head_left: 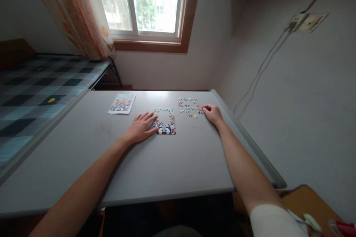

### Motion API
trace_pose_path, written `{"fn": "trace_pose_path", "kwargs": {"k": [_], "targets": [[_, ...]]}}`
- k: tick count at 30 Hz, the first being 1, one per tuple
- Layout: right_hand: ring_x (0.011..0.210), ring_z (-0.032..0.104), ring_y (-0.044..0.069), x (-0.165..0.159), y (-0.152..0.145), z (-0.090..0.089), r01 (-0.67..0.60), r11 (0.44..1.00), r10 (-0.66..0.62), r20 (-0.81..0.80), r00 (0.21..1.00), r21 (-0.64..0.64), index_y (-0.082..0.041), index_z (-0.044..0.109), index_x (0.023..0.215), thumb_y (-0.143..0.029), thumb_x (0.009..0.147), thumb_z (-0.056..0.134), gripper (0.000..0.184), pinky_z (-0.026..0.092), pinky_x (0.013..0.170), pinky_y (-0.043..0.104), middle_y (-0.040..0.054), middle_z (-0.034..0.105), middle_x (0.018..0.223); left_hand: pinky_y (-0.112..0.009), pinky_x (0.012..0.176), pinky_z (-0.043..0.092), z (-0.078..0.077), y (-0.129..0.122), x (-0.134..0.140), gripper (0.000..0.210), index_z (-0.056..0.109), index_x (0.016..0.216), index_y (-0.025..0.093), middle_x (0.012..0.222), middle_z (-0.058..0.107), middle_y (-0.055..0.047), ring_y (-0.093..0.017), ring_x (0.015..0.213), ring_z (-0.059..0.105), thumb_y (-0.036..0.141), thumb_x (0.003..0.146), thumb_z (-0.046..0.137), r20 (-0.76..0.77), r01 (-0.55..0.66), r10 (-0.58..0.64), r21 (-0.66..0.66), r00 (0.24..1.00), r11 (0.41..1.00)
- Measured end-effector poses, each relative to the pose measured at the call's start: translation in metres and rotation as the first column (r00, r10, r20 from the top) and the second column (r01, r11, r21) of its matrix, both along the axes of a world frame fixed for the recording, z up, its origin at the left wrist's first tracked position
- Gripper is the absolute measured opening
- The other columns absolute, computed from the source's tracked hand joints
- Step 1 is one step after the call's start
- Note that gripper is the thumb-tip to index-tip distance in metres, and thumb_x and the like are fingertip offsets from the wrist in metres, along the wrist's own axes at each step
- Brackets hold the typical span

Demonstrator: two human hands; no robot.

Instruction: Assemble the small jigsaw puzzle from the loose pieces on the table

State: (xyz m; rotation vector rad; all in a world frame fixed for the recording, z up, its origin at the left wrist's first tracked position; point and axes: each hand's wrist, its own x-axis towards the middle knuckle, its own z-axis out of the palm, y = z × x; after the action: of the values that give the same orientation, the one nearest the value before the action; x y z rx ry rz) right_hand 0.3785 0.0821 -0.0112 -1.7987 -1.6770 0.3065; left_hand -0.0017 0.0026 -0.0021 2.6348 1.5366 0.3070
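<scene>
Head view, sole view available. A partly assembled jigsaw puzzle (164, 130) lies flat on the grey worktop (180, 170), with its border and lower part joined and its middle open. Loose jigsaw pieces (187, 111) are spread just to the right of it. A printed picture sheet (122, 103) lies to the left, apart from the puzzle.

Left hand (141, 127): fingers spread and relaxed, palm down, fingertips over the puzzle's left edge; nothing is gripped. Right hand (212, 113): thumb and fingers drawn together at the right end of the loose pieces, near a dark piece (200, 112). Whether a piece is pinched cannot be determined at this size.

Risks noted. The side strips around the opening are narrow and, in my judgement, are the weakest section; uneven pressure or a sideways drag from the left hand could part the joints or skew the frame. The worktop looks smooth and no tray or raised rim is seen around the puzzle, so a push could shift the whole assembly. The loose pieces are small and closely scattered: the right hand could brush neighbours aside, lift two together or let one slip. Several appear similar in colour, so a wrong piece could be selected, and forcing it in could buckle the adjoining strip.
</scene>
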Motion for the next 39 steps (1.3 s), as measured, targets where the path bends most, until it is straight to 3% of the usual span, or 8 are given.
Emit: {"fn": "trace_pose_path", "kwargs": {"k": [13,17,20,24,27,32,39], "targets": [[0.076,0.061,0.018,-0.001,-0.002,0.000,-0.006,1.000,0.006,0.020,1.000,-0.001,-0.017,0.075,0.087,-0.027,0.079,0.053,0.026,0.047,0.075,0.029,0.0060,0.072,0.084,-0.045,0.116,0.020,0.002,-0.001,0.001,0.061,0.042,0.146,0.024,0.155,0.034,-0.006,-0.027,0.144,0.026,0.057,0.095,0.041,-0.001,-0.004,0.004,0.001,1.000,1.000],[0.077,0.063,0.019,-0.006,0.002,0.000,0.087,0.995,-0.087,0.001,0.996,0.047,-0.015,0.074,0.092,-0.028,0.081,0.052,0.027,0.047,0.075,0.028,0.0078,0.072,0.085,-0.046,0.116,0.020,0.001,-0.001,0.001,0.061,0.042,0.146,0.023,0.155,0.034,-0.006,-0.027,0.144,0.026,0.056,0.095,0.042,0.000,-0.001,0.001,-0.002,1.000,1.000],[0.081,0.064,0.020,-0.017,0.014,0.005,0.116,0.991,-0.119,0.050,0.992,0.071,-0.015,0.074,0.092,-0.029,0.083,0.052,0.027,0.048,0.078,0.030,0.0088,0.072,0.088,-0.046,0.116,0.020,0.001,-0.001,0.001,0.061,0.042,0.146,0.023,0.155,0.034,-0.007,-0.028,0.144,0.026,0.056,0.095,0.042,0.003,0.001,-0.001,-0.003,1.000,1.000],[0.090,0.064,0.021,-0.042,0.039,0.019,0.035,0.996,-0.048,0.174,0.984,0.076,-0.019,0.074,0.092,-0.031,0.084,0.056,0.023,0.047,0.085,0.031,0.0075,0.071,0.093,-0.046,0.116,0.020,0.002,-0.001,0.000,0.060,0.042,0.146,0.023,0.155,0.034,-0.006,-0.027,0.144,0.026,0.055,0.095,0.042,0.004,0.002,-0.002,-0.002,1.000,1.000],[0.093,0.064,0.021,-0.063,0.055,0.027,0.005,1.000,-0.007,0.239,0.971,0.012,-0.020,0.075,0.093,-0.030,0.084,0.058,0.022,0.047,0.086,0.032,0.0074,0.071,0.094,-0.045,0.117,0.019,0.002,-0.001,0.000,0.060,0.042,0.146,0.024,0.155,0.034,-0.006,-0.027,0.144,0.026,0.056,0.095,0.042,0.006,-0.006,0.006,-0.007,1.000,1.000],[0.101,0.061,0.026,-0.084,0.067,0.027,0.078,0.994,-0.050,0.307,0.950,-0.081,-0.020,0.076,0.094,-0.035,0.081,0.064,0.023,0.046,0.090,0.037,0.0110,0.070,0.104,-0.045,0.116,0.019,0.004,-0.002,0.001,0.060,0.042,0.146,0.024,0.155,0.033,-0.006,-0.028,0.144,0.025,0.057,0.095,0.042,0.016,-0.006,0.006,-0.023,1.000,1.000],[0.105,0.058,0.027,-0.087,0.069,0.024,0.096,0.993,-0.069,0.311,0.948,-0.071,-0.019,0.076,0.088,-0.039,0.078,0.067,0.025,0.045,0.093,0.039,0.0132,0.069,0.106,-0.045,0.117,0.018,0.004,-0.003,0.001,0.060,0.042,0.146,0.025,0.155,0.034,-0.005,-0.028,0.144,0.025,0.057,0.094,0.043,0.022,-0.007,0.008,-0.029,1.000,1.000]]}}
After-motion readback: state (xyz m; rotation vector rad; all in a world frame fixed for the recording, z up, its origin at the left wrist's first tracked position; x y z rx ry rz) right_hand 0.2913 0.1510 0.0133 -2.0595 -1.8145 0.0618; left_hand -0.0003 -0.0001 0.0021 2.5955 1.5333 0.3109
